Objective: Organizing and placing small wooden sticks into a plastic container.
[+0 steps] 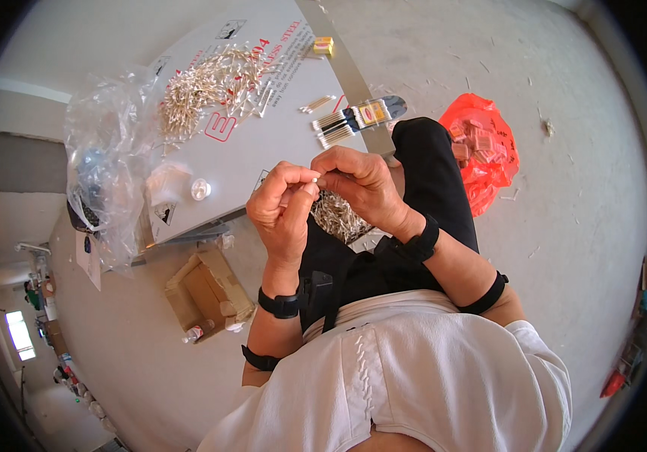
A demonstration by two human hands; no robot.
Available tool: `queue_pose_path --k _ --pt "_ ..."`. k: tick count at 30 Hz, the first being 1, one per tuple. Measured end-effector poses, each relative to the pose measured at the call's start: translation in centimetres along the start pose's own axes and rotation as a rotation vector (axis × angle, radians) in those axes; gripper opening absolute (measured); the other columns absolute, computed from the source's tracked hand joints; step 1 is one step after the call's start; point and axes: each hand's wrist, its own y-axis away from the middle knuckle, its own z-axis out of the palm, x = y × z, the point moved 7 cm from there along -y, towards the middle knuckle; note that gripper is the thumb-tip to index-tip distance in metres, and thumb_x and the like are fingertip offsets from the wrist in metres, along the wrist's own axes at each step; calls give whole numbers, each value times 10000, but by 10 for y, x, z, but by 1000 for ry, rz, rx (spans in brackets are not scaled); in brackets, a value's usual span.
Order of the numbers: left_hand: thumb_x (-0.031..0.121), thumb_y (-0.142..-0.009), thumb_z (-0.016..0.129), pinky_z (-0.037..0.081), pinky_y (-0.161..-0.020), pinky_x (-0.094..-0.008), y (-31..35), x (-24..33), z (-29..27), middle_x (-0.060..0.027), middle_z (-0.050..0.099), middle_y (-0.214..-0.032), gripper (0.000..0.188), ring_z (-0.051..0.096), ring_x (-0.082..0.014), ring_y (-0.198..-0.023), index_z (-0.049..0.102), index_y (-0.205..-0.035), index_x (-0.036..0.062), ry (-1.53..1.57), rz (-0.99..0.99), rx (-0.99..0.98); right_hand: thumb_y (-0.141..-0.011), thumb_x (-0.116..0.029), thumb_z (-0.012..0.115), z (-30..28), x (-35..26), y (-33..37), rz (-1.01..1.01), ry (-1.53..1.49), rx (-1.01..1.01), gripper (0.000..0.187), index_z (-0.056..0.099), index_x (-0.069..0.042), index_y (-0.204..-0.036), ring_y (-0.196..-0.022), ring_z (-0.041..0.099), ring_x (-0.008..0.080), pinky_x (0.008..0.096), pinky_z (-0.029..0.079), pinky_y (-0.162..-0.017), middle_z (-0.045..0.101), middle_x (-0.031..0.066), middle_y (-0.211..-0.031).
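Above my lap, my left hand (281, 211) and my right hand (362, 184) meet fingertip to fingertip, both closed in a pinch. Between them shows the small white tip of a cotton swab (316, 180); the fingers hide the rest of it. Just below the hands, a mass of loose cotton swabs (340, 218) lies between my legs, partly covered by the right hand. On the table (278, 139), past the hands, rows of aligned swabs (332, 129) rest beside a small yellow package (371, 113) on a dark strip.
A large heap of swabs (203, 94) covers the far part of the table. Clear plastic bags (105, 166) hang over its left edge, near a small white round container (200, 189). An open cardboard box (209, 290) and a red bag of packages (481, 151) stand on the floor.
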Motion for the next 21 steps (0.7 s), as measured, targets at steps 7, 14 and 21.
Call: queue_pose_path --k 7,14,21 --pt "-59 -869 595 430 -613 -187 -1 -13 -1 -18 609 -780 69 544 -55 -670 644 -913 -38 -5 -82 31 -927 27 615 1 22 -1 147 -174 5 53 626 27 -979 -835 605 96 251 518 -752 646 37 -883" --pt "74 -946 621 420 -566 -199 -4 -54 -19 -7 603 -742 105 516 -60 -614 669 -964 -17 61 -313 154 -918 -42 651 -8 64 -1 518 -554 53 42 644 -14 -948 -702 588 75 215 488 -655 675 39 -847" --pt "91 -935 648 422 -566 -199 -10 -86 -25 3 602 -731 111 521 -62 -608 678 -971 -9 57 -435 178 -897 -45 666 -16 86 -3 608 -507 98 33 654 -15 -905 -654 574 71 202 454 -599 672 30 -803"
